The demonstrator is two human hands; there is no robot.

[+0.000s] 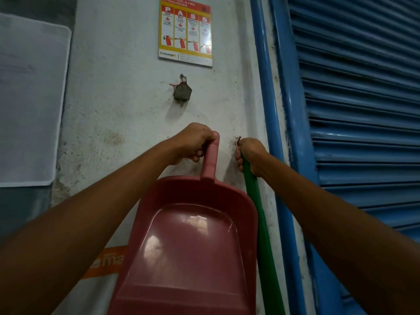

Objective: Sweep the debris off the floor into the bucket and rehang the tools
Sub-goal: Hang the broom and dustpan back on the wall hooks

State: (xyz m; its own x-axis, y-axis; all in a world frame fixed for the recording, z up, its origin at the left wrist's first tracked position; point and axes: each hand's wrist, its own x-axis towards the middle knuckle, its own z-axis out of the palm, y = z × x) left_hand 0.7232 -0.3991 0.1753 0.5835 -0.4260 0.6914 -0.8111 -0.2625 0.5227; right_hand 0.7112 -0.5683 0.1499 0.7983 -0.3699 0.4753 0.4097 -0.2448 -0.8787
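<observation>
The left grip (195, 142) is curled round the handle of the pink dustpan (193, 246), which hangs below it against the wall (113, 110). The right grip (248, 155) clasps the green broom handle (263, 235) at its top, with a nail (238, 139) just above, likely for hooking it on.

A dim indoor scene is lit softly from above. The pale wall (127, 92) is brightest at centre, and the corners are darkened. A glossy highlight is seen on the pink dustpan (191, 246). A soft shadow is cast beneath the metal bracket (182, 90). The blue shutter (363, 110) is bowed by wide-angle distortion. Small print on the poster (185, 30) is blurred.
</observation>
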